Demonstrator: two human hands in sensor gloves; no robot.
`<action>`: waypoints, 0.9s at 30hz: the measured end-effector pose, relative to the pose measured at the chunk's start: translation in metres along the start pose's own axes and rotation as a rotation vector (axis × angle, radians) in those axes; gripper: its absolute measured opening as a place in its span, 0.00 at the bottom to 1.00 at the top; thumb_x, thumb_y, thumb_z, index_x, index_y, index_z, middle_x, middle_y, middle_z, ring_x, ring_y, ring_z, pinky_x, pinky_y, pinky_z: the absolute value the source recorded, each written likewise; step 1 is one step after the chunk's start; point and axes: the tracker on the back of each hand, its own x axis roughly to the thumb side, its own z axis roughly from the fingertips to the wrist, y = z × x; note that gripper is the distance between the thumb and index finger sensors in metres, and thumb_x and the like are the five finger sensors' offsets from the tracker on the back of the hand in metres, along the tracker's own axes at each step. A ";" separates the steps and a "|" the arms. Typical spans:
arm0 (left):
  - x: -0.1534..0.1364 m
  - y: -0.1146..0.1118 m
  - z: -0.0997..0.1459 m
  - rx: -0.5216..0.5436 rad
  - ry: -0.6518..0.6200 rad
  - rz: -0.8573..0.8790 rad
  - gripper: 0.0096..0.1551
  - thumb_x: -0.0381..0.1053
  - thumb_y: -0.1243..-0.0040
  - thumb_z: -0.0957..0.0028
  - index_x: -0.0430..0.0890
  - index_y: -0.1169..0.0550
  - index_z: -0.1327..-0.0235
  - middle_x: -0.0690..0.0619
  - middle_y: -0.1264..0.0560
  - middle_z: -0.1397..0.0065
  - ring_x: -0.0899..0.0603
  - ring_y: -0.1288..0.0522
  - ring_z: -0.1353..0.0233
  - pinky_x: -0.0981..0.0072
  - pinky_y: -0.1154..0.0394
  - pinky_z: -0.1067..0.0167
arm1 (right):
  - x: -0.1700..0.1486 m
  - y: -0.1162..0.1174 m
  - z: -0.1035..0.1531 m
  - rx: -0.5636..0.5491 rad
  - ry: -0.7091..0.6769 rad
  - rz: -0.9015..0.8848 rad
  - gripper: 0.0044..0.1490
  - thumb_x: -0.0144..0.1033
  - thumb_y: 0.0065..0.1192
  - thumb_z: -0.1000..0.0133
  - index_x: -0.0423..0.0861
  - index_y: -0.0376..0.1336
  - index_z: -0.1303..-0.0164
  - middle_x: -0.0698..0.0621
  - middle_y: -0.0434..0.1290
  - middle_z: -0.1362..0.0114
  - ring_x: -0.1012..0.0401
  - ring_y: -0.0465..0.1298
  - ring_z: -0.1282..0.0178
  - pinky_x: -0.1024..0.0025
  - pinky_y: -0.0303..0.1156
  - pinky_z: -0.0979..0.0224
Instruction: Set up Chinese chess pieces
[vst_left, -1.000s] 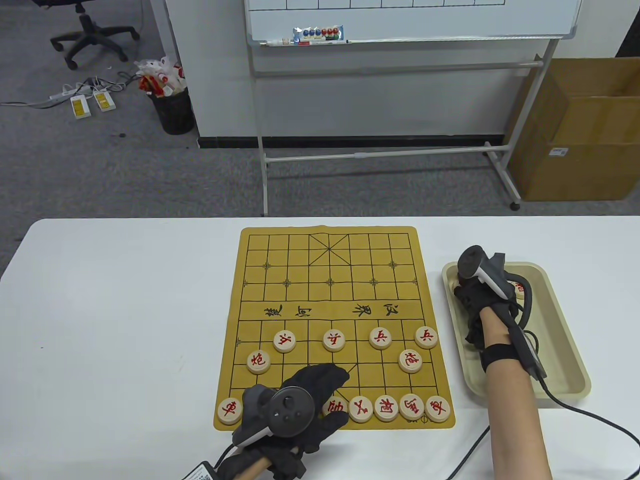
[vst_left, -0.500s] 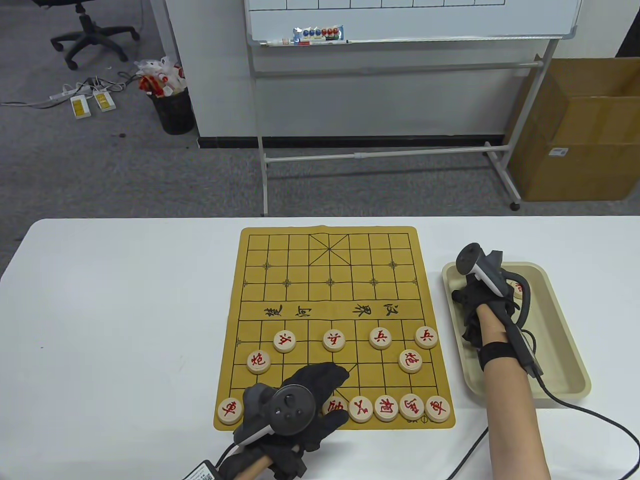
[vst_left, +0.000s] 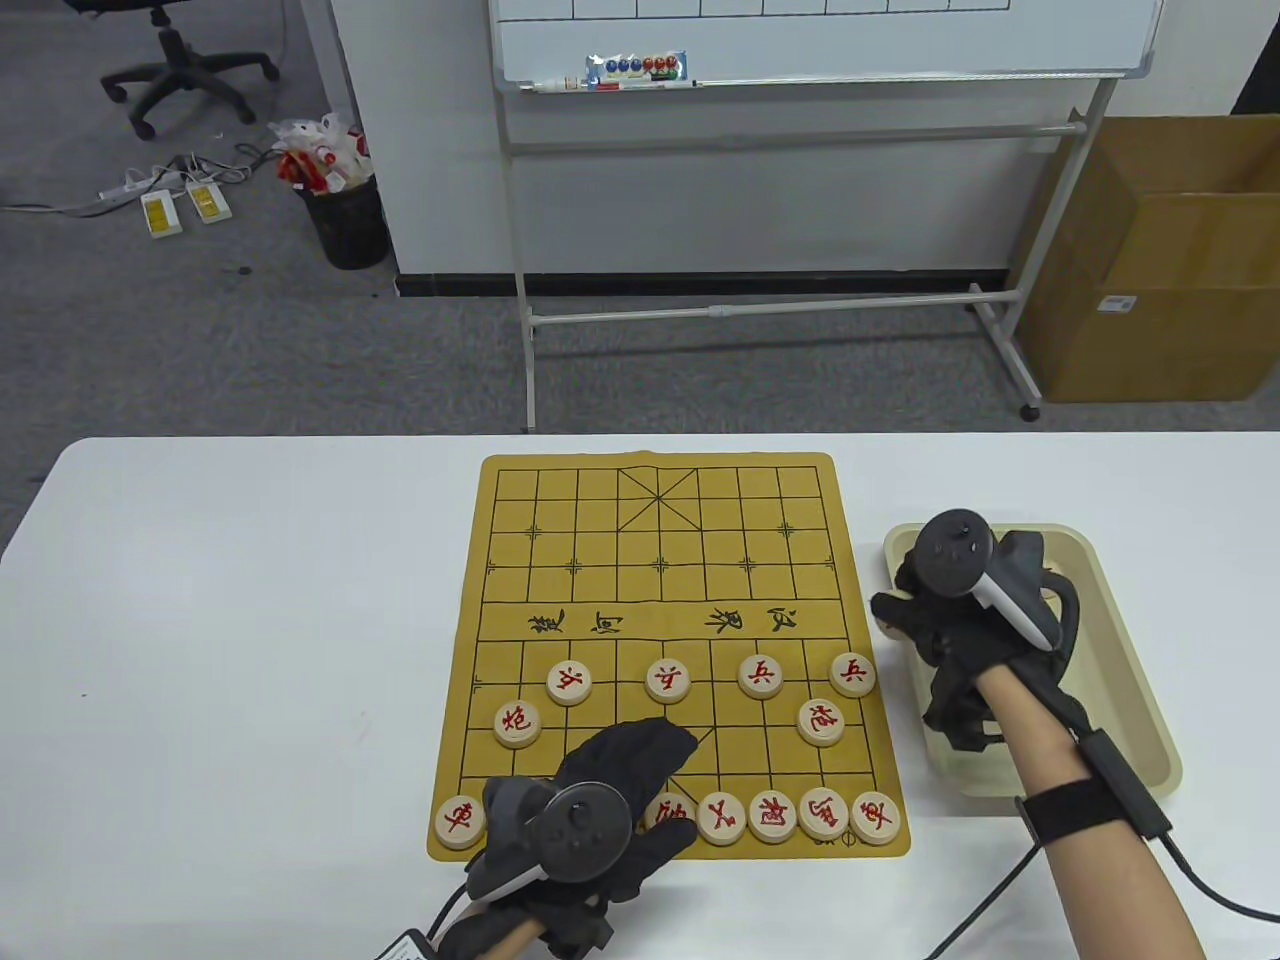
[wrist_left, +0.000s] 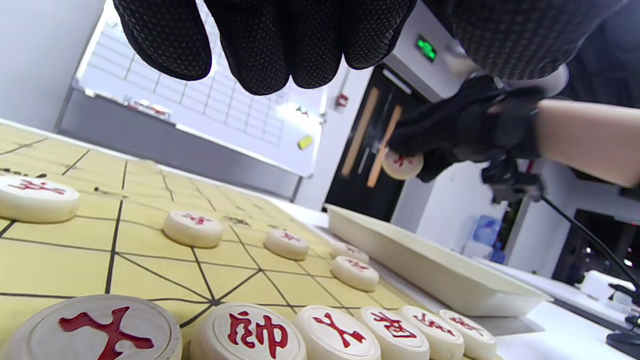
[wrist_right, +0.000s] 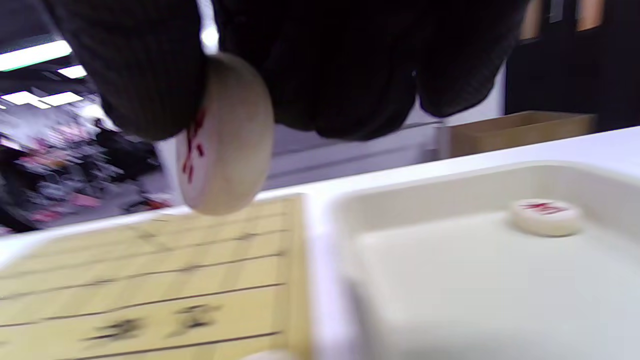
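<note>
The yellow board (vst_left: 660, 520) lies mid-table with several red-lettered pieces on its near half: a near-edge row (vst_left: 773, 815), a row of soldiers (vst_left: 668, 680) and two cannons (vst_left: 518, 722). My right hand (vst_left: 897, 610) is over the left rim of the beige tray (vst_left: 1120, 640) and pinches one round piece (wrist_right: 225, 135), which also shows in the left wrist view (wrist_left: 402, 165). One more piece (wrist_right: 546, 216) lies in the tray. My left hand (vst_left: 655, 775) rests at the board's near edge, fingers (wrist_left: 265, 45) spread above the pieces, holding nothing.
A whiteboard stand (vst_left: 780, 300) and a cardboard box (vst_left: 1160, 270) stand on the floor behind the table. My right glove's cable (vst_left: 1190, 880) trails over the table's near right. The far half of the board bears no pieces.
My right hand has risen from the tray's back left and moved nearer and left toward the board, with a piece pinched in it. My left hand has stayed put.
</note>
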 end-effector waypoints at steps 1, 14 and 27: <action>0.002 0.000 0.001 0.006 -0.009 -0.010 0.47 0.68 0.42 0.60 0.53 0.36 0.24 0.50 0.35 0.19 0.41 0.32 0.20 0.40 0.31 0.27 | 0.009 0.001 0.014 0.001 -0.046 -0.048 0.33 0.55 0.70 0.52 0.47 0.71 0.42 0.49 0.80 0.45 0.54 0.82 0.50 0.46 0.72 0.28; 0.038 -0.006 0.008 0.096 -0.102 -0.095 0.53 0.69 0.41 0.62 0.52 0.41 0.22 0.50 0.34 0.22 0.43 0.30 0.24 0.43 0.30 0.28 | 0.065 0.065 0.125 0.107 -0.307 -0.452 0.39 0.44 0.69 0.48 0.40 0.64 0.28 0.46 0.79 0.39 0.50 0.82 0.44 0.44 0.71 0.28; 0.056 -0.017 0.013 0.080 -0.191 -0.319 0.47 0.69 0.36 0.65 0.54 0.31 0.29 0.54 0.26 0.30 0.46 0.23 0.31 0.44 0.26 0.30 | 0.069 0.085 0.137 0.186 -0.342 -0.495 0.45 0.44 0.68 0.48 0.36 0.60 0.24 0.46 0.80 0.42 0.51 0.82 0.48 0.45 0.72 0.29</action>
